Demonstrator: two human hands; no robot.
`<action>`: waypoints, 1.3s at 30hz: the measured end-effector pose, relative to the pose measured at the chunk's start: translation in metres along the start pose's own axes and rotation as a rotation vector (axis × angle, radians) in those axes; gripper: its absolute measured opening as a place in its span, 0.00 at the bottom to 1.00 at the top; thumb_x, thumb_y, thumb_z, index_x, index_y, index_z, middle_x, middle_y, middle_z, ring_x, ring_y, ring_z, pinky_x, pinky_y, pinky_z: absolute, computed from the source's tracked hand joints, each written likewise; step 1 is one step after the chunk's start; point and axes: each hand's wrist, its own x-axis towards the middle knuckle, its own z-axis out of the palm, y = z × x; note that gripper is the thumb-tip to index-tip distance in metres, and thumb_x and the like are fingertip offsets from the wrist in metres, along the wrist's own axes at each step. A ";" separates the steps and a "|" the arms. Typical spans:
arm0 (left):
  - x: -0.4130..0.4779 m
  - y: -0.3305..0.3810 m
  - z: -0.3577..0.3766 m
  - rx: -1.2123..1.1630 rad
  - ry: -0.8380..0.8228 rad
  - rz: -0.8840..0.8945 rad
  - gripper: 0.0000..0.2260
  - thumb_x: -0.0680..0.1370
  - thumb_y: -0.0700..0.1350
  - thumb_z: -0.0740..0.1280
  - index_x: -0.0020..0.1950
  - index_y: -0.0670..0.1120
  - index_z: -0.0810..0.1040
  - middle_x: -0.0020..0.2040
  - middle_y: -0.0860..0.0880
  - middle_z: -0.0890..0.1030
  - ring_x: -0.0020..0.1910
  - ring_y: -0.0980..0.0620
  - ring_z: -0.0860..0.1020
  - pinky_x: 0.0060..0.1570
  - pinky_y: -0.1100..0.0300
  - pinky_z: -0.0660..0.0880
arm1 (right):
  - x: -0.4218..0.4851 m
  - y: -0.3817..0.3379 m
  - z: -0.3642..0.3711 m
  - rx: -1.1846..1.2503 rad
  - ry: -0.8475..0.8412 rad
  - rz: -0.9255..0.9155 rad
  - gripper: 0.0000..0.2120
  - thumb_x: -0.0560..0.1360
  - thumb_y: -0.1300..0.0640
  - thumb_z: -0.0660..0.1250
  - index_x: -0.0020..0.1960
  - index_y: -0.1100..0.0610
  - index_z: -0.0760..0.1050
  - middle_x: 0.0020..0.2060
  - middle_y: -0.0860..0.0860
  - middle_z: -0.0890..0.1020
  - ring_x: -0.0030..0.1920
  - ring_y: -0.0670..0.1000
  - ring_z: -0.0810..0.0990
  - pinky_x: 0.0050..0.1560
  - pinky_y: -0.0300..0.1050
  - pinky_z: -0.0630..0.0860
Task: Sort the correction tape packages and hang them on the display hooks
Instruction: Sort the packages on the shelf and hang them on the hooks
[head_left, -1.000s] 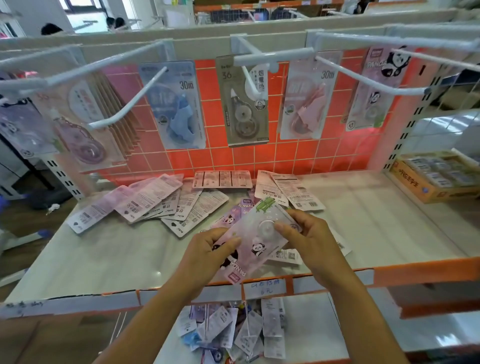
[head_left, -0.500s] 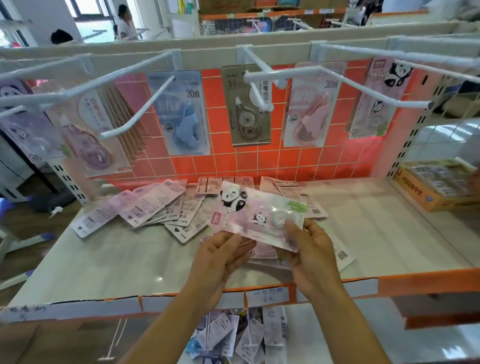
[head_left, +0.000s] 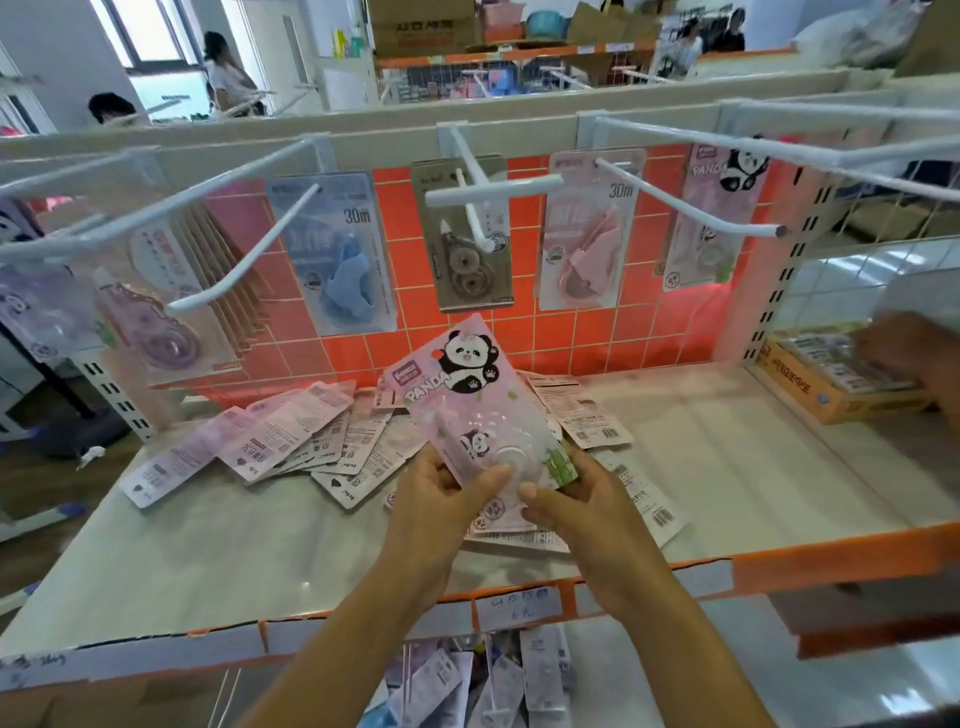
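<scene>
A: What lies on the white shelf (head_left: 260, 545)?
B: A spread of correction tape packages (head_left: 291, 436), backs up, below the white hooks (head_left: 493, 190).
A: And the pink panda package (head_left: 467, 395)?
B: Upright above the pile, front showing. The left hand (head_left: 441, 499) and right hand (head_left: 582, 504) both pinch its lower end, thumbs in front.

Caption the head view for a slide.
Left hand and right hand hold a panda package over loose packages, below display hooks.
</scene>
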 end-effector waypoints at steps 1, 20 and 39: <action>0.001 0.002 0.002 0.047 0.012 0.031 0.16 0.65 0.45 0.79 0.48 0.46 0.77 0.42 0.49 0.85 0.44 0.51 0.83 0.46 0.55 0.79 | 0.000 -0.002 -0.003 0.007 -0.011 -0.010 0.13 0.72 0.61 0.70 0.55 0.50 0.78 0.48 0.51 0.85 0.50 0.51 0.83 0.51 0.45 0.79; 0.014 0.011 0.111 0.509 -0.389 0.358 0.16 0.72 0.44 0.74 0.52 0.61 0.75 0.46 0.57 0.83 0.45 0.59 0.81 0.46 0.59 0.79 | 0.008 -0.097 -0.095 0.170 0.354 -0.335 0.07 0.77 0.58 0.63 0.46 0.56 0.81 0.40 0.51 0.85 0.44 0.50 0.83 0.47 0.45 0.81; 0.015 0.051 0.203 0.495 -0.468 0.631 0.15 0.72 0.47 0.73 0.58 0.48 0.79 0.46 0.52 0.84 0.43 0.53 0.82 0.43 0.51 0.79 | -0.015 -0.158 -0.163 0.265 0.423 -0.641 0.08 0.78 0.58 0.61 0.50 0.58 0.78 0.41 0.50 0.85 0.42 0.49 0.83 0.43 0.44 0.80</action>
